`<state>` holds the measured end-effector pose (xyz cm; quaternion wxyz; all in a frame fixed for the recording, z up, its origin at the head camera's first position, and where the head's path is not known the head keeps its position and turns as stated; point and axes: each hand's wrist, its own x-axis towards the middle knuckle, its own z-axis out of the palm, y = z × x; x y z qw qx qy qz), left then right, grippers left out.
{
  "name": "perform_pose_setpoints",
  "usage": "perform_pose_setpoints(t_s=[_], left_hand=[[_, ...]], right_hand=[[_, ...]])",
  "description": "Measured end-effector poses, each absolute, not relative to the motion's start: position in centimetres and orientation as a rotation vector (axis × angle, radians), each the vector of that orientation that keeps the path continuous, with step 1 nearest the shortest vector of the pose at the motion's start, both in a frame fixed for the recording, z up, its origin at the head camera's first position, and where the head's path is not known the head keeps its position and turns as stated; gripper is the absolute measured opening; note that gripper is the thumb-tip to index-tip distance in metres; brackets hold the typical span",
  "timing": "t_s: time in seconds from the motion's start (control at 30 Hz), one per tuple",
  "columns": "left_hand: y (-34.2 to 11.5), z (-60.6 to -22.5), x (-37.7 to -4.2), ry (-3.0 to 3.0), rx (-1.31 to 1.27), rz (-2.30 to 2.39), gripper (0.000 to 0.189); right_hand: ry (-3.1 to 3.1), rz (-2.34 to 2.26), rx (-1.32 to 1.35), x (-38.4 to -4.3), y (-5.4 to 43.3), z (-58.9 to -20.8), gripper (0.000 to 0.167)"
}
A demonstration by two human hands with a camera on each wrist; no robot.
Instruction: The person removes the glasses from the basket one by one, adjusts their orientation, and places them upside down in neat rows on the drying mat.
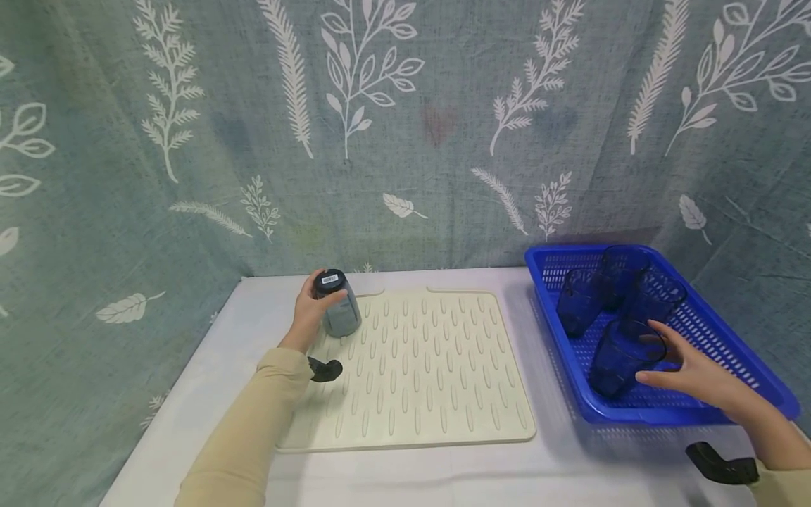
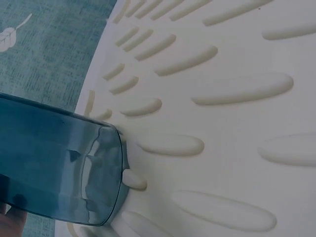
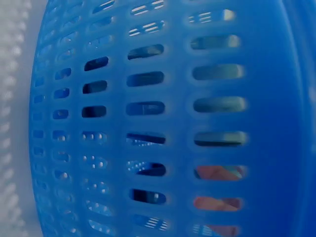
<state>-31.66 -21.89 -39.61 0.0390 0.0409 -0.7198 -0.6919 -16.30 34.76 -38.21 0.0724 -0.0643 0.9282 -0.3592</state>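
Note:
My left hand [image 1: 312, 310] holds an upside-down blue-tinted glass [image 1: 342, 315] at the back left of the cream drying mat [image 1: 418, 373]. The glass has a dark base with a white label, and my thumb lies across its side. In the left wrist view the clear wall and rim of this glass [image 2: 98, 173] show close against the ridged mat. My right hand [image 1: 700, 370] reaches into the blue basket [image 1: 754, 377], thumb and fingers spread apart about the rim of the front dark blue glass [image 1: 617, 362]. Through the basket's slots in the right wrist view, some fingers [image 3: 217, 203] show.
More dark blue glasses [image 1: 579, 303] stand grouped in the back of the basket. A white cloth [image 1: 209, 352] covers the table under mat and basket. Behind the table hangs a grey-green curtain [image 1: 437, 176] with white leaves.

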Motion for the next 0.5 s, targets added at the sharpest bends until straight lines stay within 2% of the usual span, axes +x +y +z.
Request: perform_pose_setpoints(t_s=[0.5], left_hand=[[-21.53,-39.45,-31.24,-2.188,0.121,-2.147,0.078]], right_hand=[[2.725,-1.132,-0.086,-17.05,34.22,-38.59,0.092]])
